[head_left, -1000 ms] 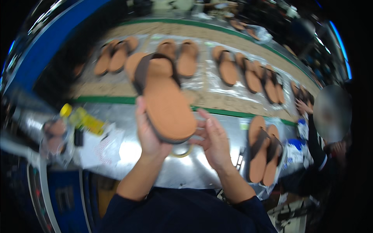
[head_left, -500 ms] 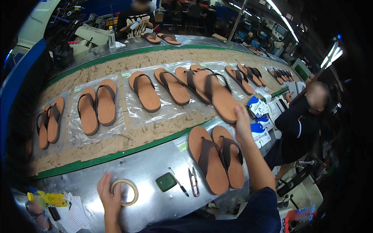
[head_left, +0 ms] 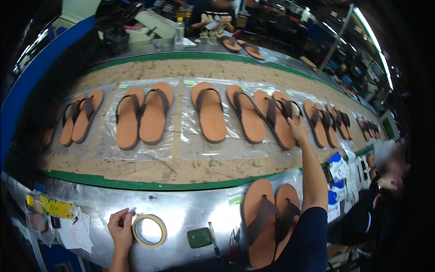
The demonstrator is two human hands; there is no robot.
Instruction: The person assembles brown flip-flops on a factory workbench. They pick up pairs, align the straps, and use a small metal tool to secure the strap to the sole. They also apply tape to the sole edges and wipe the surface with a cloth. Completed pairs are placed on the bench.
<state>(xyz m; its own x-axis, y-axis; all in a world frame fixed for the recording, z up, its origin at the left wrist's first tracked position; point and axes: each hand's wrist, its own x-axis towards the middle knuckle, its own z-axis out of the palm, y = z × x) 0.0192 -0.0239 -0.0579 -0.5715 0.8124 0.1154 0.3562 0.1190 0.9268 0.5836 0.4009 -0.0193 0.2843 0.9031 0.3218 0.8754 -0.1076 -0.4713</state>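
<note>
My right hand (head_left: 298, 128) reaches far out over the conveyor belt (head_left: 190, 165) and rests on a tan flip-flop with a brown strap (head_left: 277, 119) lying on a clear plastic bag. My left hand (head_left: 120, 226) sits on the metal ledge, fingers pinching the edge of a roll of tape (head_left: 149, 230). A pair of tan flip-flops (head_left: 269, 220) lies on the ledge near my right elbow.
Several pairs of tan flip-flops on plastic bags (head_left: 144, 113) line the belt. A green pad (head_left: 200, 237), pen and scissors (head_left: 233, 245) lie on the ledge. A yellow bottle (head_left: 50, 207) is at left. A person (head_left: 385, 181) works at right, another person (head_left: 213, 16) across the belt.
My right hand has set the flip-flop down onto the belt and reaches further out. The left hand stays at the tape roll. The view has shifted left.
</note>
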